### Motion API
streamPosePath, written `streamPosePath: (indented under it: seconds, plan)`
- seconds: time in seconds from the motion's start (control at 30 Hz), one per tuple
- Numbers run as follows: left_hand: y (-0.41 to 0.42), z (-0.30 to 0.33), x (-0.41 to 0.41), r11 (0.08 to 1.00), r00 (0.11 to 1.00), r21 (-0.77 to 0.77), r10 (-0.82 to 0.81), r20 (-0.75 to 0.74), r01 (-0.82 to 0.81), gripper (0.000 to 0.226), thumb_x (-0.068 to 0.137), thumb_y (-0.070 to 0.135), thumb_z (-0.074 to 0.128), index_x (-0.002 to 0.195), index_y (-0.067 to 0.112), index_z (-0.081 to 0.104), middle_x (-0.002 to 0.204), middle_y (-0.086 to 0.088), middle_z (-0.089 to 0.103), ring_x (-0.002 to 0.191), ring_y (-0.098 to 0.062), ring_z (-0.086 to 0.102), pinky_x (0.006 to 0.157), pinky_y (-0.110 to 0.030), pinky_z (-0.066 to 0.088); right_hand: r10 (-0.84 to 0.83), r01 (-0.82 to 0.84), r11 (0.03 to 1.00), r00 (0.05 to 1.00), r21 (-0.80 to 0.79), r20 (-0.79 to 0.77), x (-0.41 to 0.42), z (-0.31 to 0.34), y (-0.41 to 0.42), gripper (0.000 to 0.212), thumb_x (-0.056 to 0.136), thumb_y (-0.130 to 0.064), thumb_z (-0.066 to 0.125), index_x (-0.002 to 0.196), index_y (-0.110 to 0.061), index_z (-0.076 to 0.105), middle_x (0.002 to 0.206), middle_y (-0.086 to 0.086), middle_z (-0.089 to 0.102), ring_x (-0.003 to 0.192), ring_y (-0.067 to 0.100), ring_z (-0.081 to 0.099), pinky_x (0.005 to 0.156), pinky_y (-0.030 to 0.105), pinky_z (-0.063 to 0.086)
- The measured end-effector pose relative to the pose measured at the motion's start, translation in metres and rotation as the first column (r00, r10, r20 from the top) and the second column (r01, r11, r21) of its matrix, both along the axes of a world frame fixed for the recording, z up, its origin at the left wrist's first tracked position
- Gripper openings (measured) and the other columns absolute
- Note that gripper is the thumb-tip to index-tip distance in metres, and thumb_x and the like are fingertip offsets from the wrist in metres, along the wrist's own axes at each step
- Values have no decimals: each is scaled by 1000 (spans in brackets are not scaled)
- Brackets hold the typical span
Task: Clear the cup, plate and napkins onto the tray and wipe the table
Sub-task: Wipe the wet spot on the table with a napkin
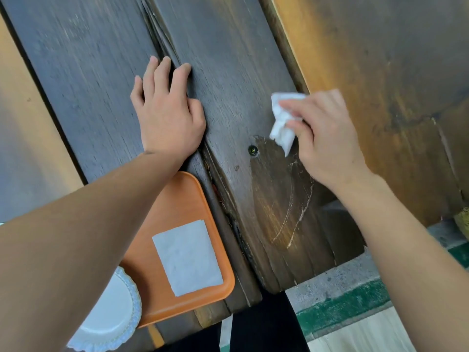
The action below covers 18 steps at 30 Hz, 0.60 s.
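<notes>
My right hand [327, 138] pinches a crumpled white napkin [281, 123] just above the dark wooden table [228, 72], near its right edge. My left hand [167, 110] lies flat on the tabletop, fingers spread, over the gap between two planks. An orange tray [177, 207] sits at the near left of the table under my left forearm. On it lie a flat folded white napkin [187, 257] and a white scalloped paper plate [111, 316], which overhangs the tray's near edge. No cup is in view.
A screw head [253, 149] sits in the plank just left of the crumpled napkin. A brown wooden bench [380, 59] runs along the right side. Concrete floor with a green stripe [342, 308] shows below the table's near end.
</notes>
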State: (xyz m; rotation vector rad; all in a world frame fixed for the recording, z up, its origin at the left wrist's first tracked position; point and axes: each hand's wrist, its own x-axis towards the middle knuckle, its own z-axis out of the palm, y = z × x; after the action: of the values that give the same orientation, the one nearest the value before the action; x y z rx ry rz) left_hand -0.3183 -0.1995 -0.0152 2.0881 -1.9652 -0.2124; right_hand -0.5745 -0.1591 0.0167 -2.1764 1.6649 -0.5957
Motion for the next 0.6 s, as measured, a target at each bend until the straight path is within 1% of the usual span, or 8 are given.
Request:
streamPosePath:
  seconds: [0.07, 0.17, 0.23, 0.3, 0.4, 0.5, 0.6]
  plan:
    - [-1, 0, -1, 1000, 1000, 1, 0, 0, 0, 57, 86, 25, 37, 141, 18, 51, 155, -8, 43, 152, -29, 25, 123, -52, 16, -21, 21, 1000, 1000, -19, -8, 0, 4, -21, 27, 98, -12, 50, 115, -10, 71, 100, 12, 59, 96, 33, 50, 82, 47, 43]
    - [-1, 0, -1, 1000, 1000, -1, -3, -7, 3, 57, 86, 24, 37, 141, 18, 50, 155, -9, 43, 152, -29, 25, 123, -52, 16, -34, 31, 999, 992, -26, -119, -6, 0, -29, 27, 98, -16, 50, 116, -18, 71, 107, 8, 59, 101, 31, 49, 81, 39, 37]
    - [-1, 0, 0, 1000, 1000, -3, -3, -15, 3, 56, 86, 24, 37, 141, 18, 50, 155, -9, 43, 152, -29, 25, 123, -52, 15, -27, 22, 999, 983, -30, -180, -11, -6, -18, 27, 97, -17, 53, 115, -20, 72, 114, 7, 61, 105, 32, 50, 80, 36, 32]
    - [0, -1, 1, 1000, 1000, -6, -1, -21, 1, 57, 86, 24, 37, 141, 18, 50, 155, -9, 43, 152, -29, 25, 123, -52, 15, -12, 6, 1000, 979, -29, -204, -17, -12, 1, 26, 97, -17, 55, 116, -19, 73, 117, 7, 64, 107, 31, 51, 79, 36, 32]
    - [0, 0, 1, 1000, 1000, -12, -1, -19, 1, 56, 86, 23, 38, 140, 18, 50, 154, -9, 43, 152, -29, 25, 123, -52, 16, -29, 25, 999, 980, -19, -199, -26, -12, 36, 25, 95, -13, 60, 115, -15, 74, 117, 9, 66, 105, 31, 55, 78, 42, 38]
    - [0, 0, 0, 1000, 1000, -9, -4, -19, 4, 56, 87, 22, 38, 141, 17, 50, 155, -9, 43, 152, -29, 25, 123, -51, 15, -61, 62, 998, 976, -2, -208, -32, -6, 79, 25, 90, -11, 67, 114, -13, 76, 114, 11, 67, 103, 30, 56, 81, 40, 35]
    - [1, 0, 0, 1000, 1000, -6, -2, -17, 2, 55, 87, 22, 39, 141, 18, 50, 155, -9, 43, 152, -29, 25, 123, -51, 15, -84, 99, 992, 980, 73, -183, -30, -2, 123, 28, 88, -15, 69, 115, -14, 76, 114, 9, 67, 104, 26, 55, 87, 35, 33]
